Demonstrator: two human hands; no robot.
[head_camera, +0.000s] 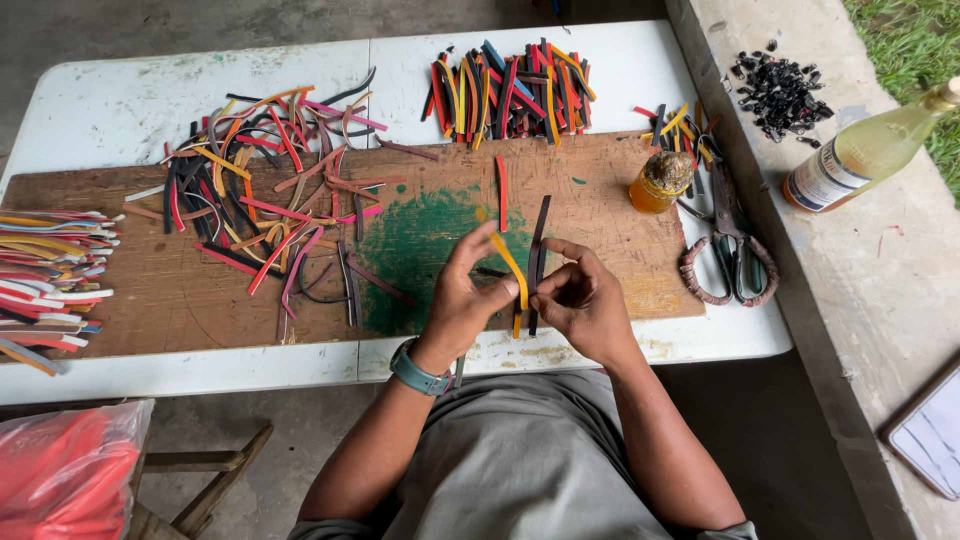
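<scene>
Left hand (463, 298), wrist banded, fingers curled, pinching a yellow strip (513, 270) that arcs over the board's green patch. Right hand (583, 300) knuckles up, thumb and fingers clamped on a dark strip (540, 250) standing near upright, just beside the yellow one. Both strips thin, flat, rubbery. A red strip (501, 193) lies alone on the worn wooden board (610, 190). Loose tangle of strips (265, 190) to the left; a neater pile (510, 90) on the white table (110, 100). Small amber jar (660, 182), crusted top; scissors (730, 250) with wrapped handles. Bottle (870, 150) of pale liquid on the concrete ledge (850, 300).
</scene>
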